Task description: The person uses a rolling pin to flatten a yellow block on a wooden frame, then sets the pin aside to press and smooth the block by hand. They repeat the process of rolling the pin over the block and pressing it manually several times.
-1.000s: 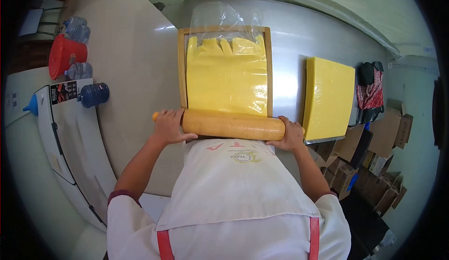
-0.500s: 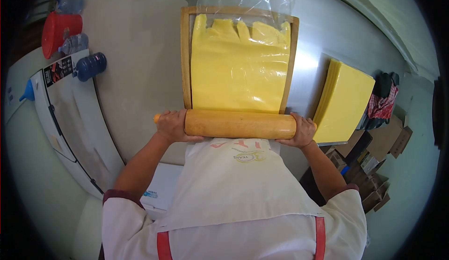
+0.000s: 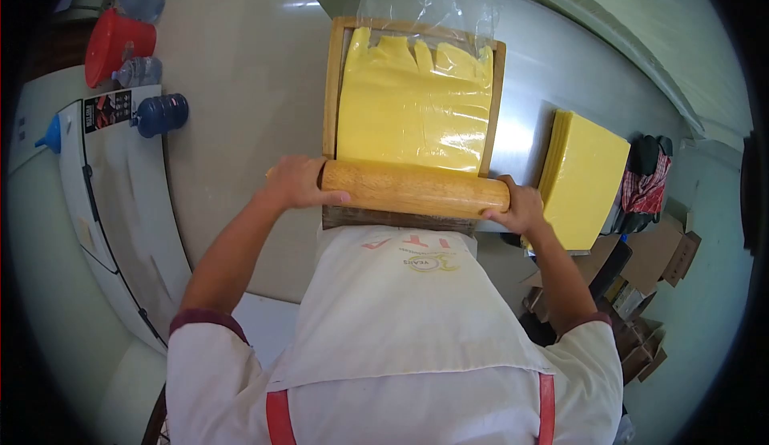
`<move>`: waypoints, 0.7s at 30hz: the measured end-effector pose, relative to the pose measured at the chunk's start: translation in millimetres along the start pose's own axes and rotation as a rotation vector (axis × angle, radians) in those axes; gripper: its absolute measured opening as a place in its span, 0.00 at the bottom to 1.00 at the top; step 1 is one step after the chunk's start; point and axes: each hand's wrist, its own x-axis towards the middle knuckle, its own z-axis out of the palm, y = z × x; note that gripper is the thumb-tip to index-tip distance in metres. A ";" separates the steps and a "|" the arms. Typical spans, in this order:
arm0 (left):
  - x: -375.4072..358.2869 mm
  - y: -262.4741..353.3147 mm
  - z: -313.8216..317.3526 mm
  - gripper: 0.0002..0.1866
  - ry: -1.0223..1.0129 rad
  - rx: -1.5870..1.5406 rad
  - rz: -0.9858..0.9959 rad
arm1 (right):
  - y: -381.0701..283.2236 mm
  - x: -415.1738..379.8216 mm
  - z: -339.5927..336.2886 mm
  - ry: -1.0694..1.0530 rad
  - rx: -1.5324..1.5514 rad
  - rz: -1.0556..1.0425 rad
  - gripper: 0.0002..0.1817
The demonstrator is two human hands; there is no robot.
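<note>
A wooden rolling pin (image 3: pixel 412 189) lies across the near part of a yellow sheet (image 3: pixel 412 108), which sits under clear plastic (image 3: pixel 424 0) inside a wooden frame (image 3: pixel 332 92). My left hand (image 3: pixel 298 182) is closed round the pin's left handle, its thumb along the near side. Round the right handle my right hand (image 3: pixel 517 205) is closed in the same way. The far edge of the yellow sheet is uneven, with gaps and finger-like strips. The plastic sticks out past the frame's far side.
To the right are a stack of yellow sheets (image 3: pixel 585 177), a red checked cloth (image 3: pixel 646 185) and cardboard boxes (image 3: pixel 653 253). A red bucket (image 3: pixel 116 44), a blue water bottle (image 3: pixel 162 115) and a white freezer (image 3: pixel 132 205) are at the left.
The rolling pin and both hands have moved away from my body, up the yellow sheet, and the pin now tilts slightly. A dark near edge of the frame now shows below it.
</note>
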 end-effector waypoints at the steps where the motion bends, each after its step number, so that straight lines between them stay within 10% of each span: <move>1: -8.9 1.1 11.4 0.51 0.101 0.030 0.011 | -6.7 -12.1 8.4 0.132 -0.003 -0.027 0.55; 8: -20.0 -17.4 43.0 0.46 0.622 0.185 0.155 | -21.0 -9.7 35.5 0.522 -0.109 -0.189 0.58; 17: 0.1 -28.5 32.7 0.49 0.407 0.192 0.065 | -2.4 15.0 33.1 0.530 -0.128 -0.315 0.57; 21: 30.6 -26.2 -21.3 0.48 0.092 0.049 -0.023 | 10.1 45.2 -5.5 0.022 -0.033 -0.111 0.52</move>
